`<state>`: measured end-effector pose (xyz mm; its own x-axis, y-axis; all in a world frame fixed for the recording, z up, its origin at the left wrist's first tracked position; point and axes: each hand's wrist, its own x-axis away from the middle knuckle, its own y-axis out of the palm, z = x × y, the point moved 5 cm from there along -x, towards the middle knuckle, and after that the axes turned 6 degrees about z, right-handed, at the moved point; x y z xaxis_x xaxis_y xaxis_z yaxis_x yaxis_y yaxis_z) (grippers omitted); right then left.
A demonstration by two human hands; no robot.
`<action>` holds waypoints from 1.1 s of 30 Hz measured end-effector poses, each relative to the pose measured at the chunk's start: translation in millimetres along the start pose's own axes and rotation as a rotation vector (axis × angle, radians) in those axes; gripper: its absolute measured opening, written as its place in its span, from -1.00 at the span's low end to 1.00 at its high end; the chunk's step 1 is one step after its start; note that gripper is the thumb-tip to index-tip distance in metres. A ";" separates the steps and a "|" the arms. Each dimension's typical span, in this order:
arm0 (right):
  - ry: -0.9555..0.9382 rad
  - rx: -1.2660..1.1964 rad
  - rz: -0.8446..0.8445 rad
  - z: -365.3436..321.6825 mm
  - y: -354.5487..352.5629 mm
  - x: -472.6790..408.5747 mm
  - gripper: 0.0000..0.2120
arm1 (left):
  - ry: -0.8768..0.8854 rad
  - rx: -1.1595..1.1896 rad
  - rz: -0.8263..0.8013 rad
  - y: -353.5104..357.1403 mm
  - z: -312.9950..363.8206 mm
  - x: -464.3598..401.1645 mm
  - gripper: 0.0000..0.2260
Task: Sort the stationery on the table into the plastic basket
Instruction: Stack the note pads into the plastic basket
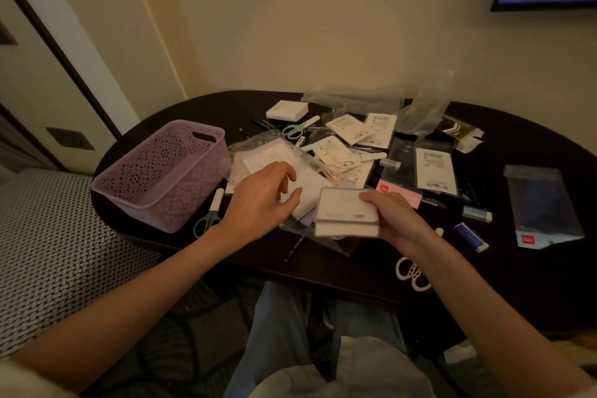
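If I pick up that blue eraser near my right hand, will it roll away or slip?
The blue eraser looks like a flat-sided block in a sleeve, so it probably won't roll. It seems small and light, likely easy to pinch. The sleeve may be smooth, so it could slide on the dark table if nudged.

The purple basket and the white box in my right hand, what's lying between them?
In the head view, the left hand lies between the basket and the box, resting on a clear packet, with scissors beside the basket.

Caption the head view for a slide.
Right hand holds a white box, left hand reaches into packets, beside an empty purple basket.
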<state>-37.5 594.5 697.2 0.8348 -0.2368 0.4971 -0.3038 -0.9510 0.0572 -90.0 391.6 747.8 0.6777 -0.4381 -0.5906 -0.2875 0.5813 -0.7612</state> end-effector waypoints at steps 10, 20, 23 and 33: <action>-0.090 -0.080 0.081 2.5 18.3 -14.0 -0.79 | 0.190 -0.218 -0.071 -3.0 15.5 5.0 -0.85; -0.182 -0.034 -0.002 7.8 52.7 -26.5 -0.67 | -0.028 -0.236 -0.180 -11.5 1.5 7.0 -0.49; -0.207 -0.024 0.014 5.0 64.7 -33.9 -0.70 | -0.025 -0.231 -0.125 -13.6 5.1 3.7 -0.69; -0.193 -0.048 0.154 7.9 69.7 -56.4 -0.74 | -0.006 -0.297 -0.151 6.1 14.9 2.4 -0.66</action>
<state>-102.1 539.9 666.4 0.8478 -0.4164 0.3285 -0.4521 -0.8912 0.0371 -80.1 404.3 745.7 0.7313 -0.4997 -0.4643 -0.3677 0.2845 -0.8853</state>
